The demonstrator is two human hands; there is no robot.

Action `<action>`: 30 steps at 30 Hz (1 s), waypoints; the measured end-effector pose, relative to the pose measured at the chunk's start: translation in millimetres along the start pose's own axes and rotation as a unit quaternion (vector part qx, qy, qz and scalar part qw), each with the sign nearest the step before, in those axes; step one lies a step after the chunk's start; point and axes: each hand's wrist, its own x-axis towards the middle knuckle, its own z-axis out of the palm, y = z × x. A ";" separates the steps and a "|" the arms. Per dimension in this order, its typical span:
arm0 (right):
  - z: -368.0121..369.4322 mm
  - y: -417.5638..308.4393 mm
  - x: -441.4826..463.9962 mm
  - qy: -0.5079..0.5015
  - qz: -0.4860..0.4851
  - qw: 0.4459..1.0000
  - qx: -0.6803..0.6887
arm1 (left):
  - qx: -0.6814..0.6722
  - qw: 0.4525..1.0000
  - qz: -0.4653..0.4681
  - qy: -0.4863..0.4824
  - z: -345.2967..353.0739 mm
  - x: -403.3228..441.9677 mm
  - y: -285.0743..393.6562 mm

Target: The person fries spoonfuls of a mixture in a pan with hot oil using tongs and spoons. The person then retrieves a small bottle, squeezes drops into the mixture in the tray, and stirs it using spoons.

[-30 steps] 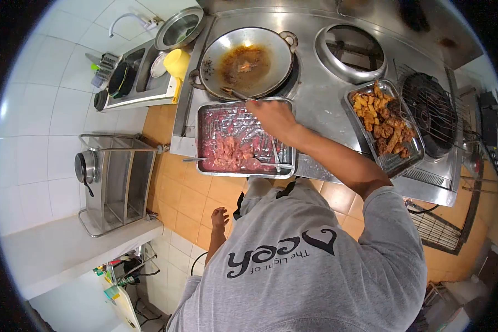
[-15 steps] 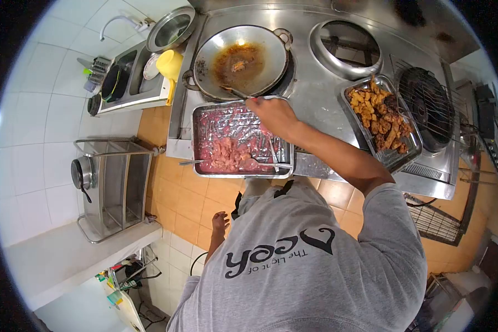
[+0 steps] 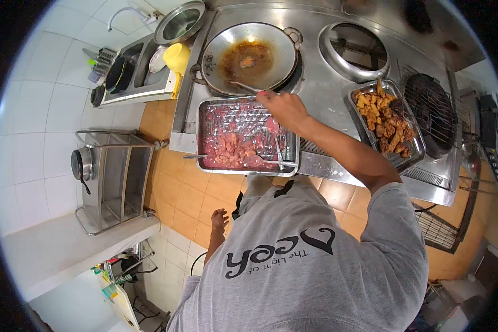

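Note:
My right hand [image 3: 285, 110] is closed round the handle of a utensil [image 3: 244, 86], whose far end lies at the near rim of the wok [image 3: 216, 41]. Brown oil and a small fried piece [image 3: 247, 62] are in the wok. Just below the hand, a metal tray [image 3: 202, 124] holds raw pink meat [image 3: 229, 149], with spoons or tongs [image 3: 276, 162] at its lower right. Hanging low beside my body, my left hand [image 3: 219, 218] has slightly curled fingers apart and holds nothing. Another tray [image 3: 362, 117] with fried pieces [image 3: 390, 122] stands at the right.
An empty burner ring [image 3: 332, 62] sits behind the fried pieces, and a grate [image 3: 431, 110] lies over a burner at far right. The sink [image 3: 144, 83] has a yellow dipper [image 3: 177, 59] beside it. A metal rack [image 3: 116, 180] stands at left.
My right hand has shifted slightly right along with the utensil, whose tip stays at the wok's near side. The view has shifted a little. My left hand stays low.

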 end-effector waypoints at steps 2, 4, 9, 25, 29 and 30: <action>0.5 -1.2 -2.2 0.000 -0.021 1.000 0.000 | -0.009 0.999 -0.033 0.012 -6.1 12.6 -23.9; 2.4 -0.3 -3.9 -0.002 -0.023 1.000 0.007 | -0.022 0.996 -0.078 0.037 -14.7 41.1 -56.4; 4.8 0.2 -8.9 -0.016 -0.028 0.999 -0.021 | -0.012 0.998 -0.052 0.018 -15.8 34.2 -59.9; 7.8 3.6 -12.1 0.003 -0.002 1.000 0.010 | 0.009 1.000 -0.003 -0.007 -10.2 2.6 -10.6; 17.2 6.1 -17.3 -0.019 0.002 0.999 0.032 | 0.018 0.999 -0.032 -0.003 -16.2 22.9 -27.5; 16.6 10.6 -18.2 -0.008 0.007 0.999 0.042 | -0.026 0.998 -0.063 0.000 -28.4 55.3 -57.5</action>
